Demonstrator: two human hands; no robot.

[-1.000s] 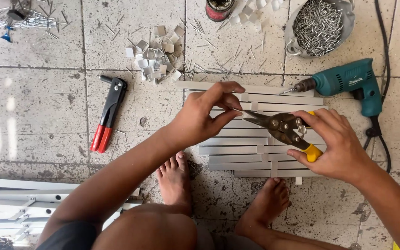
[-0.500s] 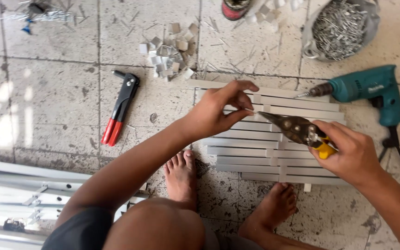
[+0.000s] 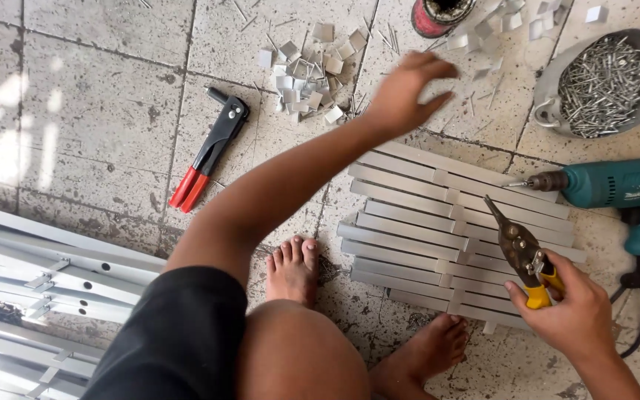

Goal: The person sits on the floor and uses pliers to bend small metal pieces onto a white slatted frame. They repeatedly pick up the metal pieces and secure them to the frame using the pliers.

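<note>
My right hand (image 3: 575, 315) grips the yellow handles of metal snips (image 3: 516, 248), whose blades point up-left over a panel of grey metal slats (image 3: 409, 237) lying on the tiled floor. My left hand (image 3: 405, 92) is stretched forward, fingers spread and blurred, hovering beyond the panel's far edge, near a heap of small square metal offcuts (image 3: 309, 63). Whether it holds a small piece I cannot tell. My bare feet (image 3: 294, 270) rest at the panel's near edge.
A red-handled rivet tool (image 3: 209, 152) lies to the left. A teal electric drill (image 3: 616, 189) lies at the right, cable trailing. A metal bowl of rivets (image 3: 601, 78) and a red can (image 3: 438, 15) sit at the back. Aluminium frames (image 3: 38, 296) lie at lower left.
My left hand has left the snips' blades above the panel and reached forward toward the offcut heap. The right hand with the snips has dropped back toward me.
</note>
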